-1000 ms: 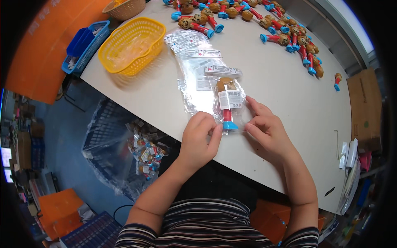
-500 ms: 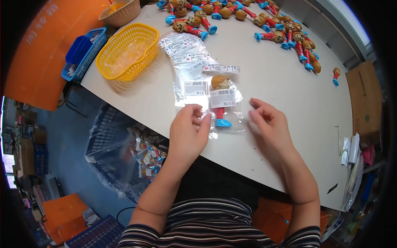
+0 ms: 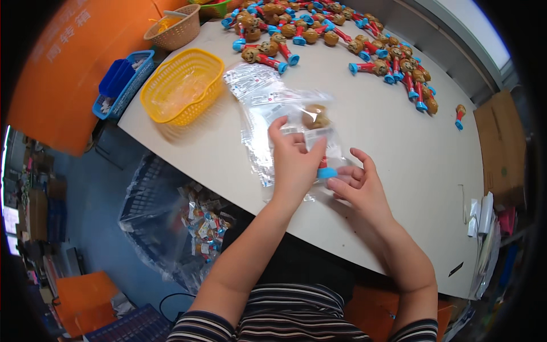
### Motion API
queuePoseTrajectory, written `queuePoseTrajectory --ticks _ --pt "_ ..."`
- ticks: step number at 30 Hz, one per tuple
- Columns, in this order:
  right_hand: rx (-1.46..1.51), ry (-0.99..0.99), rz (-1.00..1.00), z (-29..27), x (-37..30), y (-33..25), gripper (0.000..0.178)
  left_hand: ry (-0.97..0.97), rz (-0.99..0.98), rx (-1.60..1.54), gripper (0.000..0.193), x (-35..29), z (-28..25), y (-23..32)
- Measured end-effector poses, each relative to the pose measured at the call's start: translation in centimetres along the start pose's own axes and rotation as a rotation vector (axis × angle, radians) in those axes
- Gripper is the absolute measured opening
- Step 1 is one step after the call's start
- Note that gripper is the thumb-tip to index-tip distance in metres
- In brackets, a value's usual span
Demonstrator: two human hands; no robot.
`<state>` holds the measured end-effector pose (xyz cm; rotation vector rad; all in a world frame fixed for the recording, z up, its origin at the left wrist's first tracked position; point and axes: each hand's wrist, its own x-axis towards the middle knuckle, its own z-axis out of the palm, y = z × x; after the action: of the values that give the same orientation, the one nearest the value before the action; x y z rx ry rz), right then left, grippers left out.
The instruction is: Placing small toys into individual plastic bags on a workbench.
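A toy figure with a round brown head, a red body and a blue foot lies in a clear plastic bag [image 3: 315, 117] with a white label and a printed header. My left hand [image 3: 296, 162] is over the bag's left side, thumb across the label and other fingers curled in close, gripping it. Beside the blue foot [image 3: 326, 172] is my right hand [image 3: 364, 191], with index finger and thumb apart near the bag's lower right edge. Flat clear bags with printed headers [image 3: 253, 82] lie in an overlapping stack beneath and left of the bagged toy.
Many loose toy figures [image 3: 393, 62] cover the table's far side. A yellow basket [image 3: 182, 88] stands at left, with a blue basket [image 3: 122, 85] and a tan basket [image 3: 176, 31] beyond. Below the table edge, a plastic-lined blue crate [image 3: 154, 211] holds bagged toys. A cardboard box [image 3: 501, 148] is at right.
Both hands have come in to the bagged toy; my left hand has moved right onto its label. The bagged toy has shifted slightly to the right. The view has tilted a little.
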<state>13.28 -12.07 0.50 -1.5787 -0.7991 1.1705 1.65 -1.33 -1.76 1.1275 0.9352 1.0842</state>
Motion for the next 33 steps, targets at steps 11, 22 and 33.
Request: queuePoseTrajectory --ticks 11,22,33 --pt "0.447 -0.013 -0.155 0.7 0.1 0.8 0.068 -0.013 -0.139 -0.636 0.041 -2.1 1.1 0.3" --pt "0.259 -0.066 -0.21 0.1 -0.2 0.5 0.034 -0.092 -0.121 -0.769 0.037 -1.6 -1.5 2.4" --pt "0.103 -0.118 -0.475 1.5 -0.7 1.0 0.04 0.099 -0.077 -0.678 0.037 -1.1 -1.3 1.8"
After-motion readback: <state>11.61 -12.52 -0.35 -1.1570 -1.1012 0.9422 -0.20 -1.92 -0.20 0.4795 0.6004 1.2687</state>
